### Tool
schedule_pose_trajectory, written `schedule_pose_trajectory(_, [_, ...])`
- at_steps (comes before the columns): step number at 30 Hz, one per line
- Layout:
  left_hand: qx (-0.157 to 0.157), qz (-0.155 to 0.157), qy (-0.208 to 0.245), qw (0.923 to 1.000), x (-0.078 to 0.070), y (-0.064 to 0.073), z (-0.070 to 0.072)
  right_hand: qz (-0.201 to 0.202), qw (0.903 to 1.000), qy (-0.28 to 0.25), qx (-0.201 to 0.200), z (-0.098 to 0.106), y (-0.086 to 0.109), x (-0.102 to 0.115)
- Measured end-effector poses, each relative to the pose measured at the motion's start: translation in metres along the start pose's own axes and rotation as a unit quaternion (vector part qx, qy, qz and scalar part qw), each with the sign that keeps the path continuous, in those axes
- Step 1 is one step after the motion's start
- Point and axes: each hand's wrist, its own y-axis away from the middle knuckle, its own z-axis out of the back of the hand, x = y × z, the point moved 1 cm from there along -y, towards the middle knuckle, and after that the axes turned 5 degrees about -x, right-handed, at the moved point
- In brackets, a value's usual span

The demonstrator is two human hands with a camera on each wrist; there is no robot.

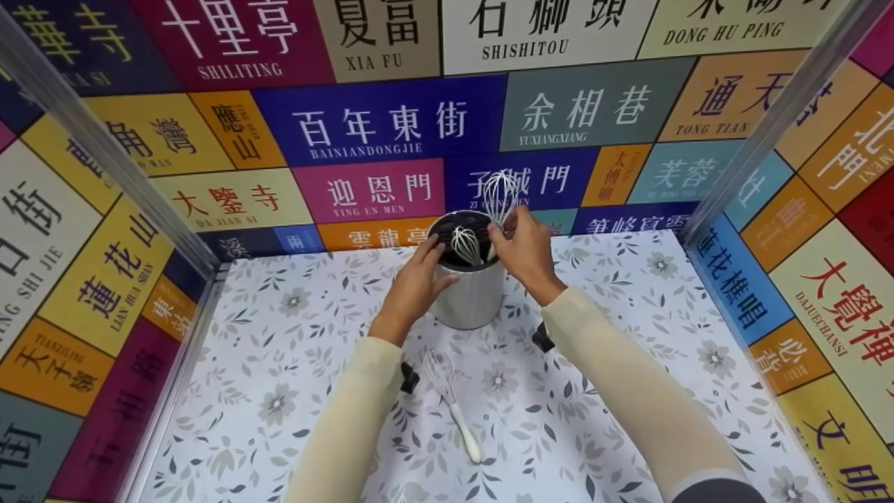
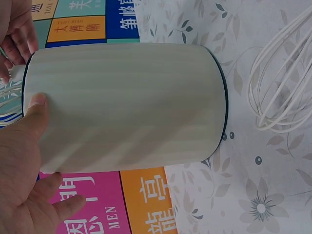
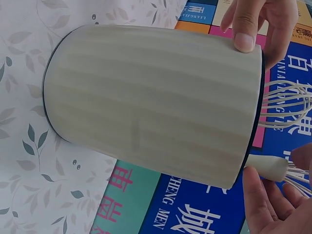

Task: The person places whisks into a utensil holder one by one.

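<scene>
A tall pale utensil holder (image 1: pixel 469 302) with a dark inside stands toward the back of the table. My left hand (image 1: pixel 412 283) grips it by the rim, the thumb lying on its side wall in the left wrist view. My right hand (image 1: pixel 529 250) pinches a whisk (image 1: pixel 501 194) near the neck, its wires pointing up. In the right wrist view, this whisk's pale handle (image 3: pixel 267 167) goes down past the holder's rim. A smaller whisk (image 1: pixel 466 246) stands in the holder, wires up. Another whisk (image 1: pixel 452 402) lies on the table in front of the holder.
The table is covered by a white cloth (image 1: pixel 279 349) with grey flowers and leaves. Panels with colourful printed signs (image 1: pixel 377 126) rise behind and at both sides. Clear upright posts (image 1: pixel 768 119) stand at the back corners. Dark wrist devices (image 1: pixel 409 377) show below both sleeves.
</scene>
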Motion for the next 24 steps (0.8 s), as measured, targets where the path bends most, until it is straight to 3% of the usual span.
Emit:
schedule_pose_trajectory(12, [0.008, 0.018, -0.002, 0.9998, -0.0008, 0.0002, -0.001, -0.045, 0.9987, -0.005, 0.023, -0.0008, 0.0007, -0.0032])
schedule_pose_trajectory(24, [-0.002, -0.001, -0.005, 1.0, 0.0002, 0.0003, -0.0002, -0.069, 0.9965, -0.031, 0.035, 0.0066, 0.0054, 0.0022])
